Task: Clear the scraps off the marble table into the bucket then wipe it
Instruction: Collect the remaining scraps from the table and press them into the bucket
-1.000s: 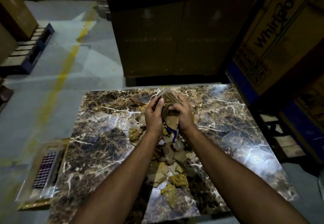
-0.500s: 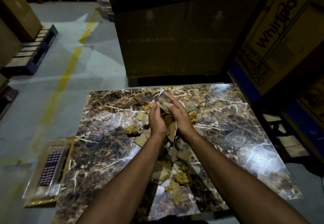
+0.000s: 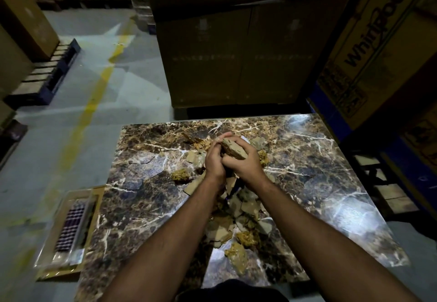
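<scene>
Early days, I'd say: both hands (image 3: 230,159) clasp a wad of scraps (image 3: 234,151); more litter the tabletop (image 3: 146,197), no bucket visible.

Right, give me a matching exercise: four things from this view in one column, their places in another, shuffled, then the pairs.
Things:
1. cardboard scrap bundle
2. yellow foam lump
3. clear-lidded tray
4. Whirlpool carton

Places:
A. on the floor beside the marble table's left edge
B. standing beyond the table's right far corner
C. gripped between both hands, left hand and right hand
D. lying on the marble left of the hands

Pairs: 1-C, 2-D, 3-A, 4-B
</scene>
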Demonstrator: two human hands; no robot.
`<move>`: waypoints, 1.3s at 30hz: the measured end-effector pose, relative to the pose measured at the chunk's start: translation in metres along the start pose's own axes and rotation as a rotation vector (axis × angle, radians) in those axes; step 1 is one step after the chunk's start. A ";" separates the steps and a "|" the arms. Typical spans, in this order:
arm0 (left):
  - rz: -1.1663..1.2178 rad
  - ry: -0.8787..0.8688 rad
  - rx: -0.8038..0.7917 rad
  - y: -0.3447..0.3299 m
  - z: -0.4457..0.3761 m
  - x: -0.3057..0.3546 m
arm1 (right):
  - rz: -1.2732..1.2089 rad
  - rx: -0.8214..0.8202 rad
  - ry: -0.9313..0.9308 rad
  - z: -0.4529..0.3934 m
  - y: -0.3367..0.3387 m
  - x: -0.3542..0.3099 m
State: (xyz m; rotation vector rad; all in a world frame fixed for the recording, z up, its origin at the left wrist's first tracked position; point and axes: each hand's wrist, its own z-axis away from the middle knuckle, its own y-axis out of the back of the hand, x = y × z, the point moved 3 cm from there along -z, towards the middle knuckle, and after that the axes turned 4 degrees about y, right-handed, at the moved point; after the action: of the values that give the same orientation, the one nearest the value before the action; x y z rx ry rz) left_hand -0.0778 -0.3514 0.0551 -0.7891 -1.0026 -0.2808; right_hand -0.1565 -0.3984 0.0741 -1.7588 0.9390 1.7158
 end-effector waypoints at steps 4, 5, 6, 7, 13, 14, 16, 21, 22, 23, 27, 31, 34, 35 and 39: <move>0.030 0.133 -0.008 0.004 -0.001 -0.001 | -0.016 -0.005 -0.056 0.000 0.004 0.001; 0.055 0.164 -0.017 0.005 0.000 0.000 | -0.026 0.001 -0.076 -0.002 0.005 0.001; 0.085 0.178 -0.029 0.006 -0.001 0.002 | -0.035 0.009 -0.085 -0.005 0.008 0.001; 0.097 0.177 -0.036 0.007 -0.002 0.005 | -0.044 0.026 -0.103 -0.008 0.011 0.002; -0.025 0.077 0.048 0.025 -0.014 0.017 | -0.300 0.325 -0.235 -0.028 0.042 -0.017; -0.038 0.100 0.081 0.034 -0.015 0.011 | -0.382 0.365 -0.253 -0.033 0.049 -0.022; -0.020 0.195 0.121 0.048 -0.013 -0.006 | -0.567 0.395 -0.264 -0.041 0.059 -0.029; 0.097 0.483 0.025 0.035 0.014 -0.038 | -0.778 0.352 -0.329 -0.046 0.053 -0.031; 0.155 0.514 0.004 0.031 0.017 -0.041 | -0.795 0.331 -0.334 -0.046 0.051 -0.030; 0.205 0.531 -0.004 0.025 0.019 -0.040 | -0.816 0.312 -0.350 -0.045 0.049 -0.028; 0.273 0.460 0.028 0.013 0.019 -0.025 | -0.822 0.321 -0.391 -0.035 0.045 -0.016; 0.198 0.397 0.031 0.014 0.015 -0.016 | -0.743 0.389 -0.402 -0.023 0.047 -0.010; 0.215 0.362 0.006 0.010 0.018 -0.011 | -0.693 0.552 -0.315 -0.017 0.046 -0.010; 0.222 0.342 -0.008 0.008 0.019 -0.009 | -0.692 0.598 -0.298 -0.015 0.045 -0.007; 0.161 0.277 -0.028 -0.002 0.019 -0.011 | -0.429 0.565 -0.226 -0.003 0.034 -0.003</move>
State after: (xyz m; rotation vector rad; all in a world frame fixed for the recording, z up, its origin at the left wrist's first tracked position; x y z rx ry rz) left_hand -0.0968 -0.3411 0.0527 -0.8266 -0.6719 -0.2575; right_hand -0.1806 -0.4222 0.0814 -1.2493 0.7751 1.1922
